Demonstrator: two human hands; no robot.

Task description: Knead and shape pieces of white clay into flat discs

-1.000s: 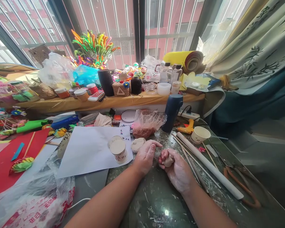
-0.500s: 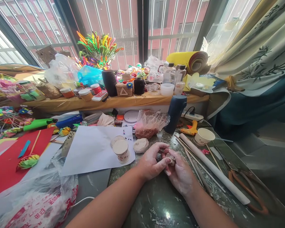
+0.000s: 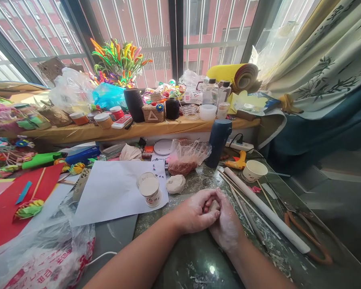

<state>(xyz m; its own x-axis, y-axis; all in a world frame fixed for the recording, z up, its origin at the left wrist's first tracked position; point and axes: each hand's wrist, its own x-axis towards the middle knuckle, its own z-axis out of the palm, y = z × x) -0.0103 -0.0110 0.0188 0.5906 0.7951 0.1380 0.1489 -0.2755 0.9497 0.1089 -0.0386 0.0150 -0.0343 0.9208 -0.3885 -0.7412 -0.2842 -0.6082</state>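
White-smeared dark table (image 3: pixel 195 259); left hand (image 3: pixel 194 212), right hand (image 3: pixel 228 220) cupped together, fingers curled round pale lump (image 3: pixel 214 206).

In front of you, daylight enters through dark-framed windows (image 3: pixel 156 38) above a cloth-covered ledge (image 3: pixel 174 128), with a leaf-patterned curtain (image 3: pixel 325 72) hanging to your right.

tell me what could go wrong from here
The pale lump might drop if the left hand and right hand part carelessly. Swinging outward, the left could knock the paper cup, and the right could nudge the white rod, which might roll.
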